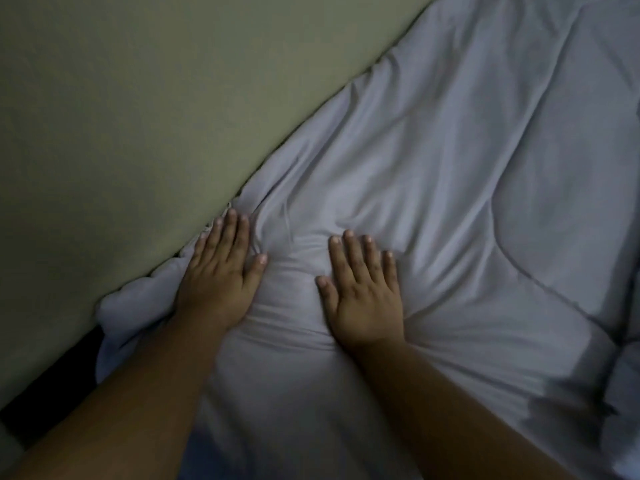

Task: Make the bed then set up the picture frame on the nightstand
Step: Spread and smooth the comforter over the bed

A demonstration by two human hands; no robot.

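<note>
Two hands flat on the comforter (433,174), palms down, fingers spread, nothing pinched or held. Left hand (220,271) sits at the fabric's edge, fingertips just beside the wall (121,116); right hand (363,289) lies near it toward mid-bed, apart from it w/ a puffed ridge of cloth between the thumbs. Looks like smoothing/pressing the cover down along the wall side, so bed-making prob. mid-way; wrinkles fan out beyond the right hand's fingers and past its wrist.

Risks from here:
- Pushing fwd w/ open palms could shove fabric into the gap at the wall, bunching it more; a wad already sits just behind the left hand's wrist, by the dark gap (52,393).
- Pressing only w/o pulling taut may leave the creases between the hands.
- Low light and blur, so small folds are easy to miss.

Picture frame and nightstand: not in view, can't say where they are.

Writing/brands: none readable; no tag or label visible on the cover.
</note>
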